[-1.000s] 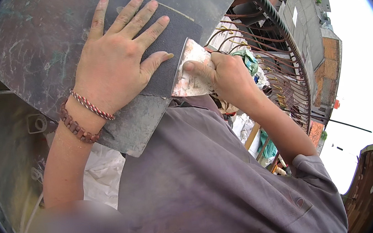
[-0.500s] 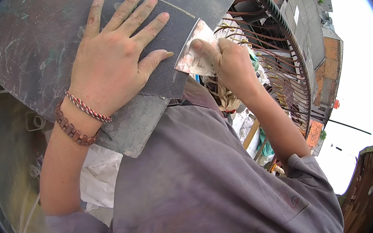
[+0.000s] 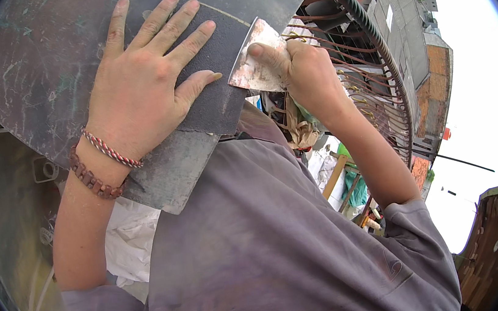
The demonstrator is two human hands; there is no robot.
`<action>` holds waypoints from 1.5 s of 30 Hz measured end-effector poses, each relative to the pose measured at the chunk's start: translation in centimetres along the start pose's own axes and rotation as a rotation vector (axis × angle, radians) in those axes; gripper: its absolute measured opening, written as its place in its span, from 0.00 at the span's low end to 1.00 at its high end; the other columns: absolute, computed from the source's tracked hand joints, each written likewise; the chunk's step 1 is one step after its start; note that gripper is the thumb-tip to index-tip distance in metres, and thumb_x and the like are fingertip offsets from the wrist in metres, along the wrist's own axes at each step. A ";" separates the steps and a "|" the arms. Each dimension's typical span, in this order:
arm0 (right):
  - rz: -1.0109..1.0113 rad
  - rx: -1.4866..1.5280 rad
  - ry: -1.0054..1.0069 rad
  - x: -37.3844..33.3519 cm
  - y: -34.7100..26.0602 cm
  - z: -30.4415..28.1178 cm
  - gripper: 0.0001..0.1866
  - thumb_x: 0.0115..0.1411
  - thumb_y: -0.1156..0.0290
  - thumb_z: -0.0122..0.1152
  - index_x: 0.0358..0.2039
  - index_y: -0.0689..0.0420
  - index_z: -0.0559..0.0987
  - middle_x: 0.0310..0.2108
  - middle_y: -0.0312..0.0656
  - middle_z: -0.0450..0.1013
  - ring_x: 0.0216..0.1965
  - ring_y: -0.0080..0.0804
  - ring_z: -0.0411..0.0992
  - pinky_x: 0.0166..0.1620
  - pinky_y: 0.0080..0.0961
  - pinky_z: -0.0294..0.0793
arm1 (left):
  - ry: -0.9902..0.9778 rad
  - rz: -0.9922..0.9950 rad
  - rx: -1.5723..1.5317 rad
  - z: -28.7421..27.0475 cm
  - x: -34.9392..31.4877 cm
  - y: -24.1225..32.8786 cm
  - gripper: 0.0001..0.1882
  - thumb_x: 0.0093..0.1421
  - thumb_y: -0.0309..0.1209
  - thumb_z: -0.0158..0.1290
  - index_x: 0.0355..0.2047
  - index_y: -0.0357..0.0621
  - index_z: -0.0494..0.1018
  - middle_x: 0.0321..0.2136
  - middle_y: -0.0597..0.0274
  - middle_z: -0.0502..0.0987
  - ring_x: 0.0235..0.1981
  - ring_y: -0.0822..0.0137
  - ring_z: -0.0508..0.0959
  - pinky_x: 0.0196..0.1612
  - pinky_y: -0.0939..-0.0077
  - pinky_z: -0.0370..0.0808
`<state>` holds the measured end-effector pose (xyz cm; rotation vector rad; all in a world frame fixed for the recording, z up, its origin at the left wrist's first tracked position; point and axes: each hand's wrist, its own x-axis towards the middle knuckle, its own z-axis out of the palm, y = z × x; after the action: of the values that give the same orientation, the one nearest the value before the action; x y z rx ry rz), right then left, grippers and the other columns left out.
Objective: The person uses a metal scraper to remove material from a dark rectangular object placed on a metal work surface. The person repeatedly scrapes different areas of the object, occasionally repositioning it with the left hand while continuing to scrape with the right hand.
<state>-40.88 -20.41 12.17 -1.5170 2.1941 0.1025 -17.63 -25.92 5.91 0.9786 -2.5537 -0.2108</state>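
My left hand lies flat with fingers spread on a dark, grainy sheet that looks like sandpaper. My right hand grips a broad scraper, thumb pressed on its blotched, whitish metal blade. The blade's straight edge rests on the sheet's right-hand part, a short way from my left thumb. Under the sheet is a scratched dark work surface. A grey flat piece juts from below the sheet toward my body. The scraper's handle is hidden in my right fist.
A curved metal railing with thin bars runs along the right, with rooftops beyond it. White crumpled material lies below the work surface at left. Clutter with a green cloth sits low behind my right forearm.
The view has shifted slightly. The scraper in my right hand has moved a little farther from my body along the sheet. My left hand stays flat on it.
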 end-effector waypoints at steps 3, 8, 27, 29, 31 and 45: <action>-0.042 -0.110 -0.017 -2.1 -0.1 0.5 0.44 0.63 0.30 0.54 0.27 0.70 0.76 0.20 0.62 0.75 0.30 0.60 0.79 0.36 0.48 0.77 | -0.016 -0.012 -0.011 0.3 -0.2 0.0 0.30 0.65 0.49 0.56 0.66 0.60 0.71 0.69 0.65 0.66 0.72 0.61 0.61 0.75 0.45 0.46; 0.046 0.148 0.023 0.8 0.1 -0.1 0.46 0.61 0.29 0.54 0.29 0.72 0.78 0.21 0.62 0.76 0.31 0.60 0.80 0.38 0.48 0.77 | -0.014 -0.011 -0.012 0.1 -0.3 0.1 0.30 0.65 0.49 0.56 0.65 0.60 0.71 0.69 0.66 0.66 0.72 0.61 0.60 0.75 0.45 0.46; -0.037 -0.048 -0.059 0.8 1.4 -1.2 0.45 0.63 0.30 0.55 0.25 0.72 0.78 0.20 0.59 0.75 0.27 0.53 0.78 0.35 0.49 0.76 | -0.026 0.001 0.029 0.0 0.0 0.1 0.30 0.66 0.53 0.53 0.65 0.59 0.71 0.69 0.65 0.67 0.73 0.63 0.59 0.76 0.43 0.42; -0.139 0.108 0.208 3.1 3.5 -2.9 0.47 0.65 0.29 0.49 0.22 0.69 0.79 0.14 0.51 0.73 0.23 0.44 0.79 0.30 0.39 0.77 | -0.045 -0.005 0.014 -0.4 -0.1 0.0 0.30 0.66 0.52 0.54 0.65 0.58 0.71 0.69 0.64 0.66 0.73 0.61 0.58 0.76 0.43 0.41; -0.023 0.563 -0.075 2.1 3.9 -4.0 0.45 0.66 0.29 0.46 0.20 0.65 0.78 0.10 0.40 0.66 0.17 0.31 0.73 0.23 0.31 0.70 | -0.075 -0.019 -0.025 -0.8 -0.6 0.0 0.30 0.65 0.50 0.55 0.66 0.57 0.71 0.70 0.63 0.64 0.74 0.59 0.57 0.76 0.43 0.40; -0.523 1.830 -1.445 0.3 1.0 -1.3 0.25 0.74 0.49 0.42 0.20 0.46 0.64 0.07 0.29 0.57 0.06 0.19 0.57 0.07 0.17 0.55 | 0.601 -0.043 -0.291 -9.3 5.7 10.9 0.23 0.63 0.26 0.60 0.58 0.31 0.74 0.58 0.43 0.76 0.65 0.46 0.72 0.68 0.49 0.65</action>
<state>-42.30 -20.66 12.96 -0.3632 0.1553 -0.5972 -24.20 -21.61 19.17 0.8291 -1.8956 -0.2474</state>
